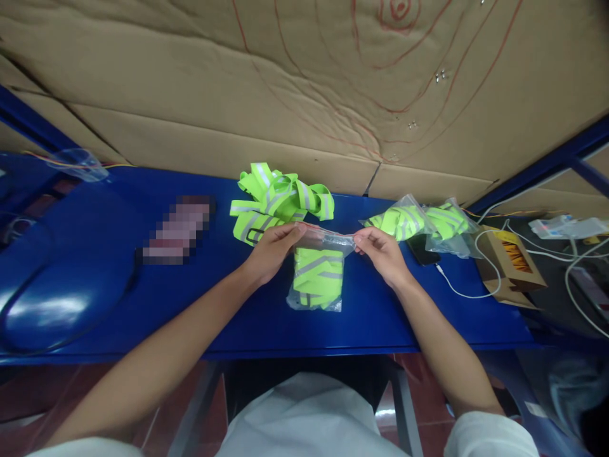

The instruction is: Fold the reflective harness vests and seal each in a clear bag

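Between my hands hangs a clear zip bag [291,303] with a red line along its top edge. Inside it lies a folded neon-green reflective strap [318,279] with silver stripes. My left hand [273,251] pinches the bag's upper left corner, and my right hand [382,251] pinches the upper right corner, so the top edge is stretched between them. Just behind the left hand, a loose heap of the same green straps [280,197] lies on the table, with a dark buckle showing at its front.
Two bagged straps [402,219] lie at the back right, beside a black phone [422,251] and a white cable [469,296]. An open cardboard box [511,266] stands farther right on the blue table [371,317]. A marked cardboard panel [190,95] rises behind. A pixelated object [178,230] lies left.
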Action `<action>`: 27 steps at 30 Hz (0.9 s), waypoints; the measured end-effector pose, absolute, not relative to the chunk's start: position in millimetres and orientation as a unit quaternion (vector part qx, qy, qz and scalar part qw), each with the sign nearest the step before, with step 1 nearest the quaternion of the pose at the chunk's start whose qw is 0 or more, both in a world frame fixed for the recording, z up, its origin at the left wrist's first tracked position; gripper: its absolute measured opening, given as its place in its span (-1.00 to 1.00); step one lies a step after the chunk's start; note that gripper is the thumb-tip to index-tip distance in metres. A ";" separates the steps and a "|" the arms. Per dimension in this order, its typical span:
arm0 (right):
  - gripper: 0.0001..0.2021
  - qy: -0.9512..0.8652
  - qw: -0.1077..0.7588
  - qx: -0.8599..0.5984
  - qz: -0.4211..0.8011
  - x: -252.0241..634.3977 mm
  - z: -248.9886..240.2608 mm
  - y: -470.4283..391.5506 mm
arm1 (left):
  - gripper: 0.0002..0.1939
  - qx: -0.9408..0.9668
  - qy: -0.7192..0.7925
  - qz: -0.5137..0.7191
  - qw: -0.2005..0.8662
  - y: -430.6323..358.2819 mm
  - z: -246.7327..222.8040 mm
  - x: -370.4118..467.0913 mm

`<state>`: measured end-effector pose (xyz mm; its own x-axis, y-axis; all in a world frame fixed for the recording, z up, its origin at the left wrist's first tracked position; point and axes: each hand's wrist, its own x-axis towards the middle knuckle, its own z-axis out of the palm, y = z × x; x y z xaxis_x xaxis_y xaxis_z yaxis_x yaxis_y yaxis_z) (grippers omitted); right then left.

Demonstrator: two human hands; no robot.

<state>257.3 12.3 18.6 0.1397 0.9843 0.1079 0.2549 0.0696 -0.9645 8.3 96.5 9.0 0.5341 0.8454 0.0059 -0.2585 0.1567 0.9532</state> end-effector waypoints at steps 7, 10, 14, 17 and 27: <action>-0.56 -0.569 0.472 -0.583 0.337 251.1 11.0 11.0 | -0.57 0.486 0.296 0.378 0.730 95.5 3.0 12.3; -0.59 -0.583 0.470 -0.579 0.323 252.5 12.0 10.7 | -0.60 0.515 0.287 0.393 0.706 95.1 2.0 11.8; -0.69 -0.653 0.471 -0.537 0.251 254.5 22.5 7.1 | -0.60 0.557 0.293 0.372 0.682 92.6 4.4 9.6; -0.75 -0.732 0.435 -0.481 0.208 250.8 30.8 1.1 | -0.54 0.574 0.289 0.329 0.692 87.6 5.9 10.6; -0.63 -0.749 0.296 -0.459 0.376 245.4 30.5 -5.7 | -0.44 0.534 0.370 0.277 0.708 85.1 6.0 13.9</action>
